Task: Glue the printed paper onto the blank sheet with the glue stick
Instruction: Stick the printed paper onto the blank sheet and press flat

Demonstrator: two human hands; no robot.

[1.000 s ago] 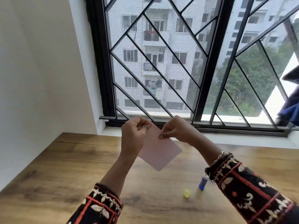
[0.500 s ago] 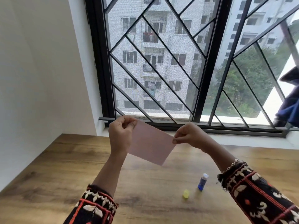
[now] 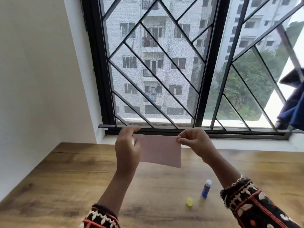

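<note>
I hold a pale pink paper sheet (image 3: 160,150) up in the air above the wooden table (image 3: 65,178), its long edge level. My left hand (image 3: 127,150) grips its left edge, with fingers partly in front of the sheet. My right hand (image 3: 192,140) pinches its top right corner between thumb and forefinger. No print is readable on the side facing me. A blue glue stick (image 3: 206,188) stands upright and uncapped on the table, below my right forearm. Its yellow cap (image 3: 189,201) lies just to its left. No second sheet is visible.
A black-barred window (image 3: 205,79) with a white sill (image 3: 246,143) runs along the table's far edge. A white wall (image 3: 32,79) closes off the left side. Blue cloth (image 3: 294,104) hangs at the far right by the window.
My hands have moved apart along the sheet. The paper has turned from a tilted, corner-down hang to a level one, and the right hand now pinches its right corner.
</note>
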